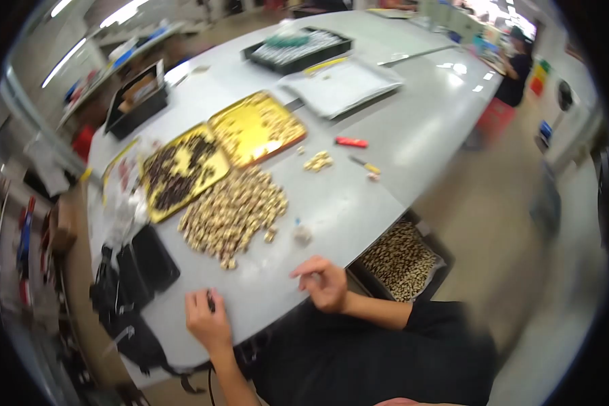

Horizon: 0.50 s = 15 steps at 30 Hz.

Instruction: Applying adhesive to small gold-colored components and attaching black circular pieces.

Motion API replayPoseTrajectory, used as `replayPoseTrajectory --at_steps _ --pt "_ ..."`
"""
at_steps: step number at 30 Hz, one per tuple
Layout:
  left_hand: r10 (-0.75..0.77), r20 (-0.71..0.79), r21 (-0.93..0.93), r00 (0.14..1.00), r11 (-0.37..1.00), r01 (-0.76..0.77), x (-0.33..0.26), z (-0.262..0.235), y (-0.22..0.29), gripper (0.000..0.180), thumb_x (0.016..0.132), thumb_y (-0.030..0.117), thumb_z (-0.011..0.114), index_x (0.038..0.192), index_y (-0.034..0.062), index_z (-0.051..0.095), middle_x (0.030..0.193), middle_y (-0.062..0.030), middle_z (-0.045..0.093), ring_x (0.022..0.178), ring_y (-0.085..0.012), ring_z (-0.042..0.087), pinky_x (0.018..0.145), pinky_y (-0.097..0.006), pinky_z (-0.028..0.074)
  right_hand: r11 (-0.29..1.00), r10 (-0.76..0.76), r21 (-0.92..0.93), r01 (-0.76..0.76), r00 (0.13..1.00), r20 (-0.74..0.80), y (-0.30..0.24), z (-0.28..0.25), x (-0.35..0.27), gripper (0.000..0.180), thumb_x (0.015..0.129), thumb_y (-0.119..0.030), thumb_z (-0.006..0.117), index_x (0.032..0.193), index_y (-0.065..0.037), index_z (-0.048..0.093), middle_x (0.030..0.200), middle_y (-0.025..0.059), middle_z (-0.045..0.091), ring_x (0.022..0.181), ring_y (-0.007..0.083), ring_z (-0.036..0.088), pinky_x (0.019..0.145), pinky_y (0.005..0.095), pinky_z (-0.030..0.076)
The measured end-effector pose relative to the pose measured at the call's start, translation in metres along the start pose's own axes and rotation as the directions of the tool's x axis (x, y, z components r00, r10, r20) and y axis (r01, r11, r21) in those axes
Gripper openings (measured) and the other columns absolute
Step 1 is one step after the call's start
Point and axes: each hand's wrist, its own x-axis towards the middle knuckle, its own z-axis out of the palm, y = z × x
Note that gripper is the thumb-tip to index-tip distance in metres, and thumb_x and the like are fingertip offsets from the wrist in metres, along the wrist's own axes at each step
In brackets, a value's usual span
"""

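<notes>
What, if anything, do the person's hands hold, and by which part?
The left hand pinches a small dark object between its fingers; which part cannot be told. The right hand rests empty on the grey table.

A long grey table (pixel 413 135) runs away across a beige floor (pixel 494 223). Ceiling strip lights (pixel 64 61) glow at upper left. Cluttered shelves (pixel 20 243) line the left wall.

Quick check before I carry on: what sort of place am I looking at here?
Most likely a workshop or small factory assembly floor. A long grey worktable holds a big heap of small pale parts, gold trays of sorted pieces and a black bin; another person works at the far end.
</notes>
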Motion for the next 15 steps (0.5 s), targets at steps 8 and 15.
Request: replayPoseTrajectory --at_steps 8,15 --pt "0.067 0.082 0.07 0.994 0.995 -0.073 0.023 0.003 0.001 0.012 0.084 0.011 0.051 0.086 0.0002 0.056 0.091 -0.012 0.052 0.092 -0.0296 0.047 0.083 -0.04 0.035 0.999 0.006 -0.052 -0.006 1.0 0.001 -0.001 0.006 0.018 0.02 0.079 0.013 0.045 0.094 0.001 0.052 0.085 0.0118 0.061 0.059 0.013 0.055 0.055 0.0229 0.046" --pt "0.061 0.154 0.108 0.986 0.991 -0.078 0.034 0.005 -0.015 0.028 0.084 0.018 0.054 0.108 0.0033 0.056 0.113 -0.0131 0.05 0.114 -0.0319 0.039 0.098 -0.047 0.025 0.992 -0.012 -0.125 0.013 1.0 0.008 0.011 0.02 0.023 0.017 0.082 0.012 0.044 0.094 0.002 0.049 0.087 0.0134 0.062 0.059 0.0123 0.055 0.054 0.0222 0.047"
